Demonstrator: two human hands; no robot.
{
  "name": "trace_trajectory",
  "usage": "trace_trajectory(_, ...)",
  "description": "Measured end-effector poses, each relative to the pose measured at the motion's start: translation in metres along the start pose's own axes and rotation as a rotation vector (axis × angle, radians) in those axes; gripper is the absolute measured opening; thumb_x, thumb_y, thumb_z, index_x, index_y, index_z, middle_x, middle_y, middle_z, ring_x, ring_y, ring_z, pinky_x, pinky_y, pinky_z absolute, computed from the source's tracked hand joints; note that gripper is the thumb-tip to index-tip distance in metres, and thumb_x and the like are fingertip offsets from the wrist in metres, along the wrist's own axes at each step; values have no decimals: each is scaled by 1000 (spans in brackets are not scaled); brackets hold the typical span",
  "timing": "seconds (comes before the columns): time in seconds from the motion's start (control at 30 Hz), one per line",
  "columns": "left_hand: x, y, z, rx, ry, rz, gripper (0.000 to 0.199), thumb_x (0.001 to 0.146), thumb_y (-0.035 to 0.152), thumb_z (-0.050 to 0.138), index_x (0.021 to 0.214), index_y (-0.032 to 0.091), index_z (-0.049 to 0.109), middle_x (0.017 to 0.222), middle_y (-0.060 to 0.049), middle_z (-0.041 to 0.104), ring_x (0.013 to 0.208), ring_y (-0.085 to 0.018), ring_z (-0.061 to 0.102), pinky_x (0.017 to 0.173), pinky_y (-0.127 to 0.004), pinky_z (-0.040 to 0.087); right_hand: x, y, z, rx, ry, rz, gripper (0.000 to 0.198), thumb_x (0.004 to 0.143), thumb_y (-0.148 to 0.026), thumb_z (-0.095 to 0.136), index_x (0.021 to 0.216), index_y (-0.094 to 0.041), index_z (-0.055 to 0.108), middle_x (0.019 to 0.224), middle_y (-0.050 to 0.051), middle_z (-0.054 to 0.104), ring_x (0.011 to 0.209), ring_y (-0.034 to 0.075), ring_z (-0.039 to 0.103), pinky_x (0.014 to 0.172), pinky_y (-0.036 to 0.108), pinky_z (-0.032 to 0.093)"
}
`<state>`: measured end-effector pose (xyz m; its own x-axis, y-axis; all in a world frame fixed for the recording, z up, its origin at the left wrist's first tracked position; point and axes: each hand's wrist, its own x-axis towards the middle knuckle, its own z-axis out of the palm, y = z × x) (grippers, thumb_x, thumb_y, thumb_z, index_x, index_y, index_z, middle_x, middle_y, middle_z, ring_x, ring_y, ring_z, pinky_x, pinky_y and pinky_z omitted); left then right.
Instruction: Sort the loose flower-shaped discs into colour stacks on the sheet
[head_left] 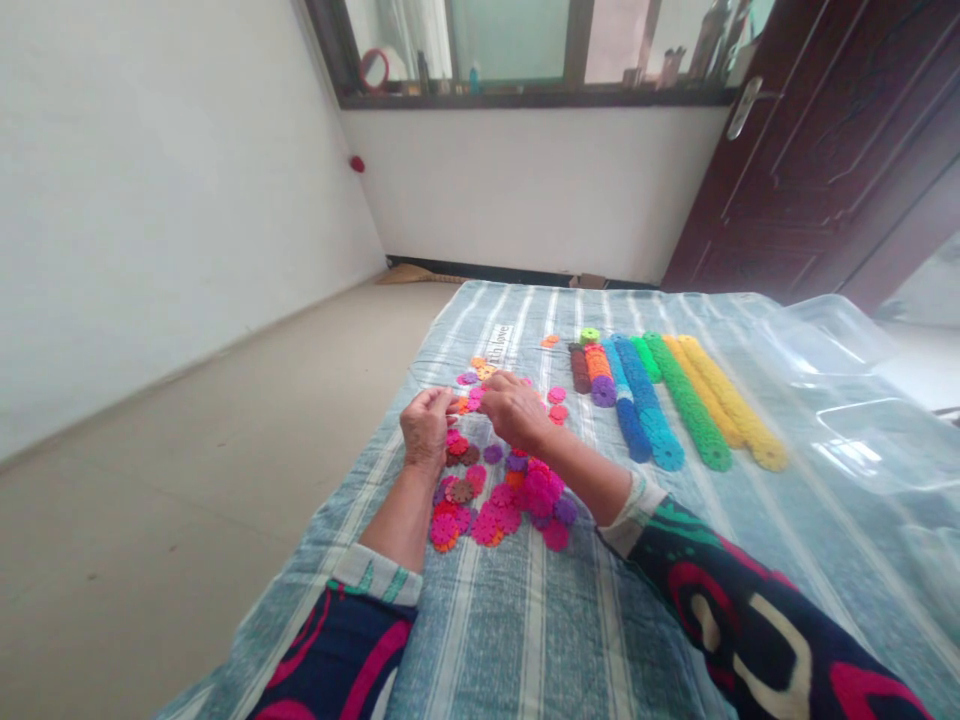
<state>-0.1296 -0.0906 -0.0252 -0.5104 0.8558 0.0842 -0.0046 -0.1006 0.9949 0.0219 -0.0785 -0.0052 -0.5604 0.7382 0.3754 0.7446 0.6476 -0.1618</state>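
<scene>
Over a loose pile of flower-edged plastic discs (488,520), both of my hands are close together. My left hand (426,428) is closed in a pinch, its fingertips beside an orange disc (463,405); what it holds is too small to make out. My right hand (514,408) curls down from the other side, fingers closed next to a pink disc (475,399). Its fingertips are partly hidden, so its hold is unclear. Pink, purple, orange and brown discs lie around and below the hands.
Discs sorted by colour lie in rows to the right, including a blue row (637,400), a green row (688,405) and a yellow row (733,405). Clear plastic containers (829,340) stand at the bed's right side. Striped cloth (510,640) covers the surface; floor (187,480) lies left.
</scene>
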Motion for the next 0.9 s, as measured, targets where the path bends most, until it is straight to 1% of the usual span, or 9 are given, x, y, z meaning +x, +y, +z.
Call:
trace_trajectory(0.13, -1, 1, 1, 8, -9, -7, 29, 63, 40, 65, 76, 14, 66, 68, -3, 68, 55, -11, 58, 49, -20, 44, -7, 52, -25, -4, 21, 90, 24, 92, -20, 53, 81, -18, 74, 103, 9, 67, 104, 23, 55, 87, 32, 44)
trace_trajectory(0.2, -2, 2, 1, 10, -11, -12, 29, 63, 40, 65, 76, 14, 66, 67, -2, 68, 55, -10, 57, 49, -20, 45, -12, 80, -38, -42, -36, 175, 19, 88, -20, 59, 81, -17, 75, 101, 9, 68, 101, 21, 57, 86, 30, 43)
trace_trajectory(0.23, -2, 2, 2, 11, -12, -13, 29, 63, 40, 65, 76, 14, 66, 67, -2, 68, 55, -10, 57, 50, -20, 45, -15, 93, -44, -72, -90, 208, 17, 86, -20, 60, 80, -17, 76, 97, 8, 69, 98, 20, 58, 84, 28, 43)
trace_trajectory(0.27, -2, 2, 2, 12, -12, -14, 29, 63, 40, 65, 76, 14, 66, 66, -2, 68, 55, -10, 57, 50, -20, 45, -18, 103, -50, -88, -108, 229, 17, 85, -20, 61, 79, -16, 76, 93, 8, 69, 94, 19, 59, 82, 27, 43)
trace_trajectory(0.37, -2, 2, 2, 15, -11, -11, 28, 62, 40, 66, 74, 14, 66, 65, -2, 67, 54, -10, 57, 50, -20, 45, -28, 124, -59, -117, -143, 263, 15, 81, -17, 62, 75, -16, 76, 89, 7, 70, 91, 19, 60, 80, 26, 43)
trace_trajectory(0.5, -2, 2, 2, 23, -17, 0, 27, 62, 39, 66, 73, 15, 65, 64, -2, 66, 54, -10, 57, 49, -20, 45, -36, 131, -61, -149, -175, 286, 19, 81, -16, 58, 78, -16, 77, 95, 9, 71, 100, 22, 59, 84, 27, 42)
trace_trajectory(0.63, -2, 2, 2, 34, -21, 11, 26, 63, 39, 66, 73, 15, 65, 64, -3, 67, 53, -10, 57, 49, -20, 45, -37, 130, -58, -171, -204, 297, 24, 84, -16, 54, 81, -17, 78, 100, 10, 70, 102, 22, 58, 86, 27, 42)
trace_trajectory(0.9, -2, 2, 2, 25, -25, 4, 26, 63, 38, 67, 73, 14, 65, 64, -3, 67, 53, -10, 57, 49, -20, 46, -38, 130, -57, -205, -218, 324, 21, 86, -21, 57, 85, -16, 77, 106, 11, 68, 107, 23, 55, 86, 27, 41)
